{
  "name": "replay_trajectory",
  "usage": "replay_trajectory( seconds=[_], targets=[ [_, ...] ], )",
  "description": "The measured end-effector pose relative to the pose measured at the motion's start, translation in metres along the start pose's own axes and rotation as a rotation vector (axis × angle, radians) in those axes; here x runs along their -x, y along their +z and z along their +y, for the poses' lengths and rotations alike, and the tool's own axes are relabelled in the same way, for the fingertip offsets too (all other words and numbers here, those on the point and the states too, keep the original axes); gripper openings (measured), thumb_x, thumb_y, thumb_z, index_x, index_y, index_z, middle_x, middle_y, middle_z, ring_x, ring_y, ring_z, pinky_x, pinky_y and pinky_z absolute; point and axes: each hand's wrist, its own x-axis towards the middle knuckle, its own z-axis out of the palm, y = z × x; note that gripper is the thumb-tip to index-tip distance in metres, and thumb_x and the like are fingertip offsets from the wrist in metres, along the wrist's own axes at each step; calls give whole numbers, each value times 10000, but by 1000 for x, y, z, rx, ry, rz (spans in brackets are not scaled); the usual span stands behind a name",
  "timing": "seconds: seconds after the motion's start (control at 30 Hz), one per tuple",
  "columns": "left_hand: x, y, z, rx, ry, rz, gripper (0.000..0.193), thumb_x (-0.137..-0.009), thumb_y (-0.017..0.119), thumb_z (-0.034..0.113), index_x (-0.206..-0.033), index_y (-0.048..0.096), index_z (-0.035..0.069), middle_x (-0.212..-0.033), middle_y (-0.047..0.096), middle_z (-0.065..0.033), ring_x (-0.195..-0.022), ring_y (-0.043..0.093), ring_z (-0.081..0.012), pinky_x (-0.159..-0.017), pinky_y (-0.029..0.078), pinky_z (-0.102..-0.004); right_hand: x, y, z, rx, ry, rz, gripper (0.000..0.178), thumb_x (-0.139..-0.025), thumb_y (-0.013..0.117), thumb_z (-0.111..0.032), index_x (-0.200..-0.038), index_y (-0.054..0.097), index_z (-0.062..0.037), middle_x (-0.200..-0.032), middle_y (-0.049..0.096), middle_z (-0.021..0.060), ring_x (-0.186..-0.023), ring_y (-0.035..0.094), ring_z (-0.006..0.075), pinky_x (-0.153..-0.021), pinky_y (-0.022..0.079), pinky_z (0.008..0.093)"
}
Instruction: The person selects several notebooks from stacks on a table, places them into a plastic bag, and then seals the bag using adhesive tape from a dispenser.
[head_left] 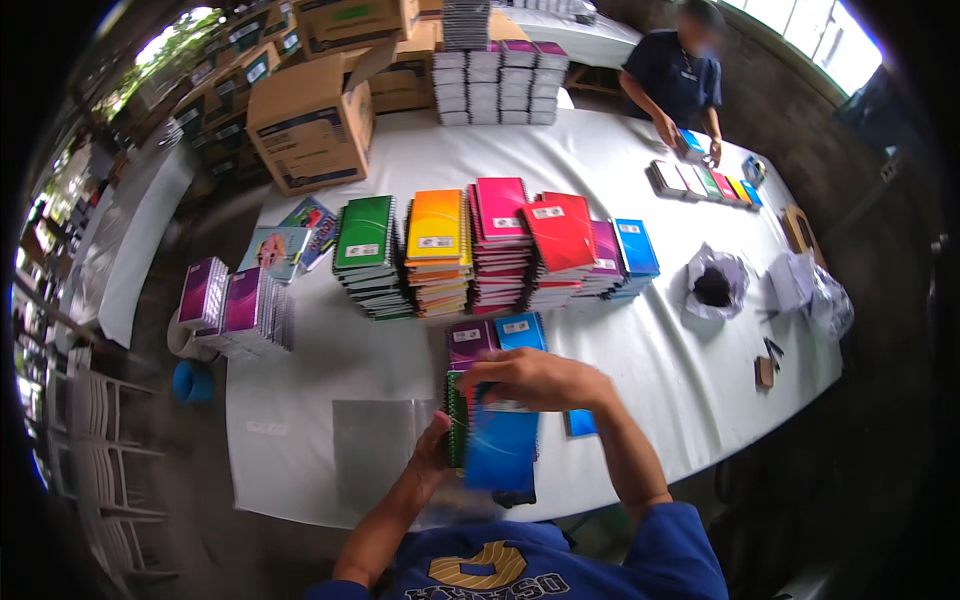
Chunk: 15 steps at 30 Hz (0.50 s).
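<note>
In front of my body, my right hand (535, 380) pinches the top of a blue notebook (500, 450), which hangs tilted and blurred by motion. My left hand (433, 445) grips the left edge of a green spiral notebook (457, 420); its fingers are partly hidden underneath. Just beyond my hands lie a purple notebook (470, 340) and another blue notebook (520, 330), side by side. Part of a further blue piece (581, 423) shows right of the held one. Clear plastic sleeves (375, 450) lie by my left forearm.
Stacks of green (366, 228), yellow (436, 225), pink (500, 205), red (560, 235), purple (606, 250) and blue notebooks (636, 245) stand across the table. Wrapped purple notebooks (245, 305) stand left, an open carton (310, 130) behind. A person (680, 80) handles notebooks at far right, beyond a plastic bag (735, 265).
</note>
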Motion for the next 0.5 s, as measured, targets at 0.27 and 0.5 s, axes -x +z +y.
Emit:
replay_trajectory(
  seconds=[0.27,0.5],
  targets=[
    [58,73,5,45,-232,292,764,-856,584,581,-1342,464,4,-1264,581,-186,-1132,593,-293,-966,492,-444,155,79,161,662,1249,755,533,-682,842,-348,-1016,609,-4,-1026,588,178,-956,608,353,-746,512,457],
    [104,47,-20,124,-121,368,688,-861,583,560,-1334,487,71,-1244,600,-159,-1077,621,-316,-918,519,-462,181,180,200,595,1368,975,759,-558,910,-371,-1050,522,57,-1150,539,224,-1109,502,388,-845,461,470]
  ],
)
